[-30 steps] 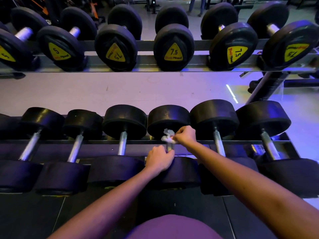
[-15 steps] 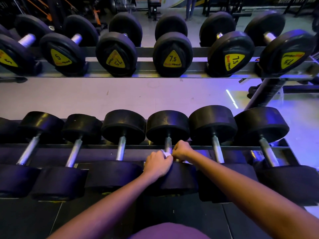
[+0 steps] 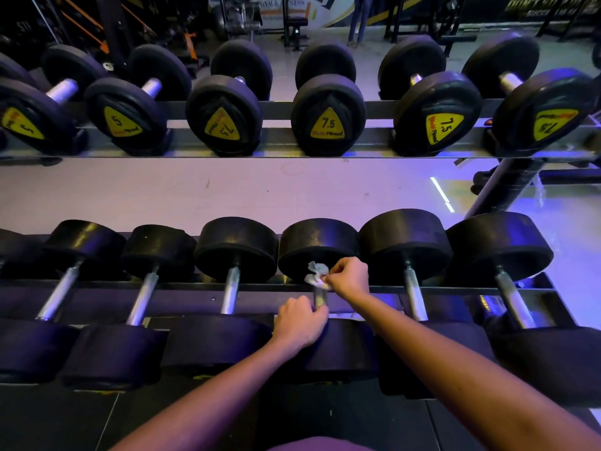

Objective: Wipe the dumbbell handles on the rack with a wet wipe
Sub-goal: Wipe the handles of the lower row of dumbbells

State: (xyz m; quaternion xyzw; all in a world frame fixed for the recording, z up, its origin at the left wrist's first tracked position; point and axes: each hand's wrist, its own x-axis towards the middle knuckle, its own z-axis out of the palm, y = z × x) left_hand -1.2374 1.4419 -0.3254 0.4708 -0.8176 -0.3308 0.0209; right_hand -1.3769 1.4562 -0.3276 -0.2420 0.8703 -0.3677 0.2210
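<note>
A row of black dumbbells lies across the lower rack rail. On the middle dumbbell, a short stretch of metal handle shows between my two hands. My right hand pinches a crumpled white wet wipe against the far end of that handle, close to the far weight head. My left hand curls around the near end of the same handle, against the near weight head.
Neighbouring dumbbell handles lie to the left and right. An upper shelf carries dumbbells with yellow 5 and 7.5 labels. Pale floor shows between the tiers; a slanted rack post stands at right.
My right hand has slid the wipe along the handle, from close to my left hand up to the far end. The left hand keeps its hold at the near end.
</note>
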